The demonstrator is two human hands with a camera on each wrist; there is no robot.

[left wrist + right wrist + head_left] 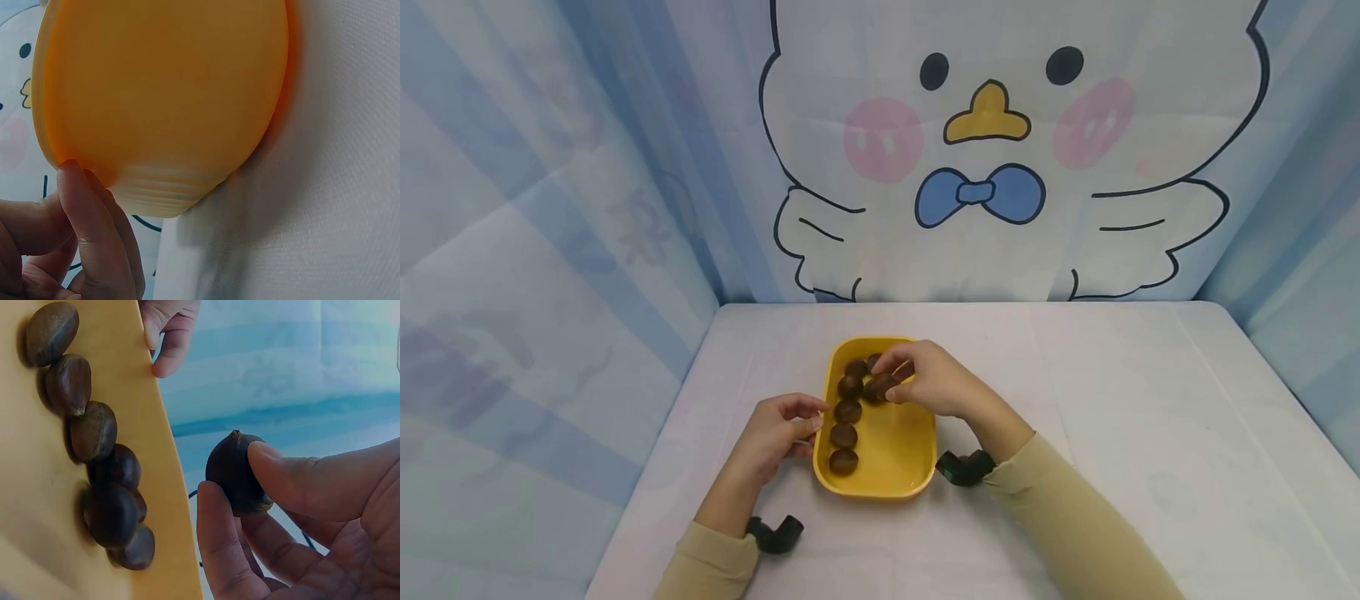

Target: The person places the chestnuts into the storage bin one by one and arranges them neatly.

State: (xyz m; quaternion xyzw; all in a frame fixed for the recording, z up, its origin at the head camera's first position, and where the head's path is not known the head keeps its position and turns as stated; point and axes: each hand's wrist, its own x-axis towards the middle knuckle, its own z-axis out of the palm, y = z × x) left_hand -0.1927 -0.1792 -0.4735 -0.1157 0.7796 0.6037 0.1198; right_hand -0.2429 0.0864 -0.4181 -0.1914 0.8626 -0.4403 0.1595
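nearest the viewer, two beige sleeves come in from the bottom edge of the head view, their elbows cut off by the frame, and a black wrist strap shows at each cuff. the left hand point(772, 435) lies on the white cloth-covered table point(1150, 433) at the left rim of the shallow yellow plastic rectangular tray point(891, 467), its fingers curled with the tips touching the tray's outer wall; the left wrist view shows a fingertip point(74, 178) pressed to the underside of the rim, while the rest of that hand is cut off, so how firm the hold is cannot be told. in the tray a line of dark brown glossy chestnuts point(844, 435) runs along the left side from the near end toward the far end, each touching or just beside the next. the right hand point(934, 385) hovers over the far half of the tray and hides part of its far right corner and some of the nuts there; its thumb and forefinger are closed on a single dark brown chestnut point(236, 473), plainly seen in the right wrist view. the tray's near right part is bare yellow. the table has open cloth on both sides of the tray, more on the right, and behind it. at the far edge a curtain printed with a cartoon chick point(992, 150) stands close against the table.
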